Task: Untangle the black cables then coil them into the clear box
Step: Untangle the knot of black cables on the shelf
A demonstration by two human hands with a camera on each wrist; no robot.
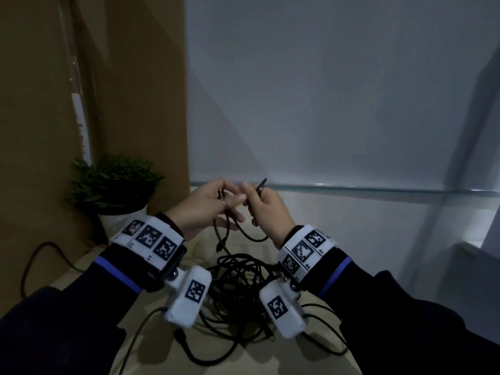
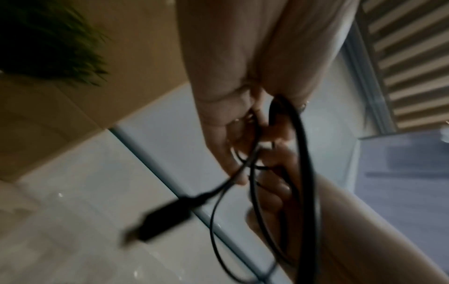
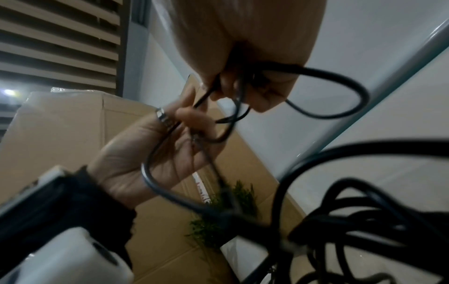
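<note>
A person's left hand (image 1: 201, 205) and right hand (image 1: 266, 209), raised together above a pale beige surface (image 1: 151, 318), each pinch thin black cable strands (image 1: 230, 231) between curled fingers (image 3: 194, 115), a small loop passing between the two hands. The rest of the tangled black cables (image 1: 238, 290) lies heaped on the surface below the wrists, one blurred plug (image 2: 165, 217) dangling from the left hand's strand. A green potted plant (image 1: 113, 182) stands at left beside a brown cardboard box (image 1: 130, 77).
</note>
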